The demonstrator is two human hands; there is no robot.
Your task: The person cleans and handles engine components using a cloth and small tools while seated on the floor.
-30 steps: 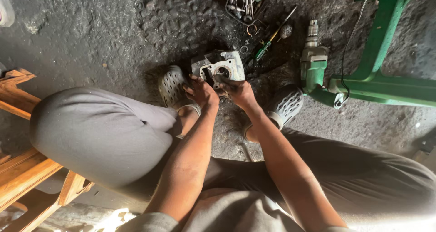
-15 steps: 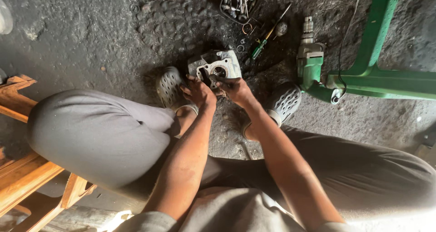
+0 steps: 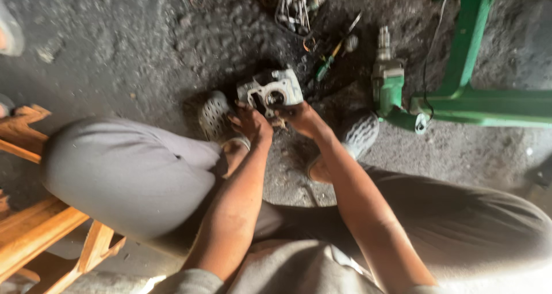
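**Metal housing held in both hands above floor**

Left hand (image 3: 251,123) and right hand (image 3: 299,117) grip a pale metal housing (image 3: 270,89), fingers pressed on its near edge (fingertips partly hidden). Beyond the fingers lie a screwdriver (image 3: 324,68) and green drill (image 3: 388,81).

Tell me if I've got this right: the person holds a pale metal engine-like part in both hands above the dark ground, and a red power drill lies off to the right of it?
Not quite: the power drill is green, not red, as the head view shows. The rest holds: both the left hand and right hand grip the pale metal part above the dark ground.
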